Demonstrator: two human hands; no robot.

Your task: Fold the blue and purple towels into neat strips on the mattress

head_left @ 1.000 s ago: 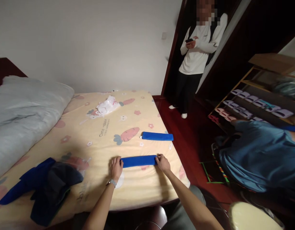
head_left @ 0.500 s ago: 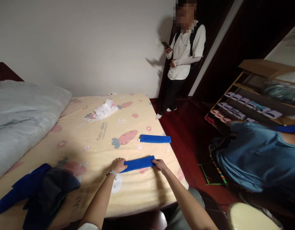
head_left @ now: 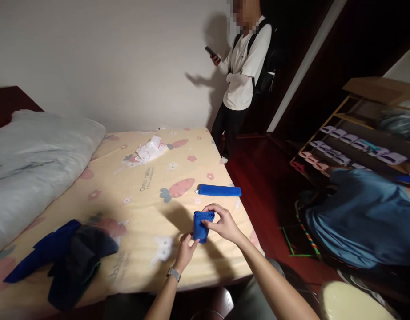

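Left hand (head_left: 186, 250) pinches the lower end of a folded blue cloth (head_left: 201, 224); right hand (head_left: 224, 223) pinches its upper fold. Cloth is held just above the bed (head_left: 138, 195), lower centre of frame. Second blue cloth (head_left: 219, 190) lies flat beyond, near the bed edge. Dark clothes pile (head_left: 65, 260) at lower left.

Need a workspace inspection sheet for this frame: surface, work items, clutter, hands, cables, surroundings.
Surface: bed sheet, carrot print, lightly wrinkled.
Job's things: blue cloth bundle held just above the sheet; folded blue strip lying flat beyond it, apart.
Clutter: dark clothes pile near left; white plastic bag far side; grey duvet along the left.
Grippers: left hand pinches the bundle's lower end; right hand grips its top.
Cables: nothing seen.
Surroundings: standing person with phone by the wall; slipper rack at right.
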